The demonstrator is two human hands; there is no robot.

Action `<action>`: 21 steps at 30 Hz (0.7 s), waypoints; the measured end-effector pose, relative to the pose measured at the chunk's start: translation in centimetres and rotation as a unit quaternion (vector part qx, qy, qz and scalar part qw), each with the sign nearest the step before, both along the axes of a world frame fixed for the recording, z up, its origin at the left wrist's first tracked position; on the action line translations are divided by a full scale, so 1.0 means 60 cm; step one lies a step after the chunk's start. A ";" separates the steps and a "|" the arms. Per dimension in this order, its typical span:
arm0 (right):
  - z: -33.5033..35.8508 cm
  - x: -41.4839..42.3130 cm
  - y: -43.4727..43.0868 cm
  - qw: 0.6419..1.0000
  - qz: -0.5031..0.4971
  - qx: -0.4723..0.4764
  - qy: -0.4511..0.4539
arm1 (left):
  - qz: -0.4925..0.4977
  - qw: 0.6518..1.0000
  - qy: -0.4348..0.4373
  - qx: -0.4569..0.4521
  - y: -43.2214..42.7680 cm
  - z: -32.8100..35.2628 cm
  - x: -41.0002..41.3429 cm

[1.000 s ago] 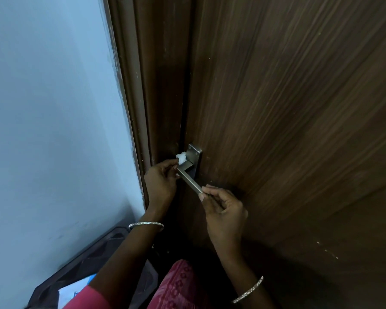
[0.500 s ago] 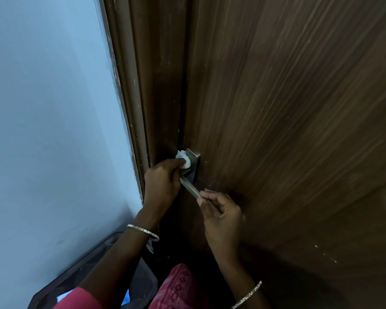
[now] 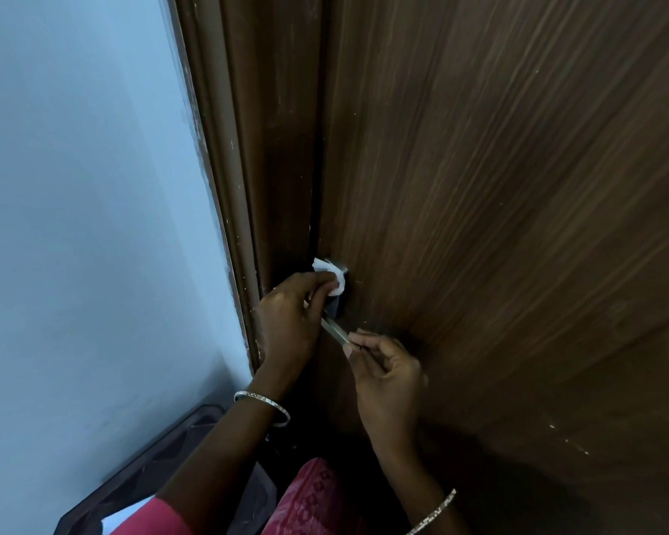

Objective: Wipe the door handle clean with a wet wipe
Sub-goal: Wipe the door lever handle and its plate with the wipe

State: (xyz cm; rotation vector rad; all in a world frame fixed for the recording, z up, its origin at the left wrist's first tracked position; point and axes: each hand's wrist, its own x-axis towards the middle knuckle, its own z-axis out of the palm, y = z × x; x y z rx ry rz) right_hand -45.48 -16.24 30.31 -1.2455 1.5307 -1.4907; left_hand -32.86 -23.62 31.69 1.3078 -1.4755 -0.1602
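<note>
A metal lever door handle (image 3: 335, 330) sticks out from its square plate (image 3: 340, 303) on the dark wooden door (image 3: 499, 225). My left hand (image 3: 288, 322) presses a small white wet wipe (image 3: 331, 278) against the top of the plate, covering the lever's root. My right hand (image 3: 387, 380) pinches the free end of the lever between thumb and fingers. Most of the plate is hidden behind the wipe and my left fingers.
The brown door frame (image 3: 244, 187) runs along the left of the door, beside a pale blue wall (image 3: 86, 225). A dark bin-like object (image 3: 140, 480) stands low at the left by my arm. Pink clothing (image 3: 309, 500) shows at the bottom.
My left hand has slid the wipe up from the lever's root onto the top of the plate. My right hand has kept its hold on the lever's end.
</note>
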 end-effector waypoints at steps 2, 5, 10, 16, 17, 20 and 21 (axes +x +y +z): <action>-0.001 0.000 -0.001 1.000 -0.003 0.001 -0.006 | 0.023 0.994 0.110 0.001 -0.010 0.009 -0.010; -0.004 0.001 -0.002 1.000 -0.008 0.002 -0.002 | 0.062 0.982 0.176 -0.007 -0.023 0.020 -0.021; -0.005 -0.001 -0.002 1.000 -0.007 0.003 0.015 | 0.074 0.986 0.148 -0.012 -0.010 0.010 -0.040; 0.007 -0.005 0.002 1.000 0.011 0.005 0.027 | 0.018 0.998 0.060 -0.006 -0.003 -0.003 -0.029; 0.010 -0.006 0.002 0.999 0.014 0.008 0.031 | -0.002 0.999 0.044 0.003 -0.002 -0.006 -0.024; 0.022 -0.004 0.005 0.993 0.031 -0.006 0.110 | -0.077 0.996 -0.028 0.025 0.001 -0.011 -0.009; 0.025 -0.003 0.004 0.987 0.038 -0.020 0.155 | -0.095 0.994 -0.050 0.031 0.002 -0.012 -0.006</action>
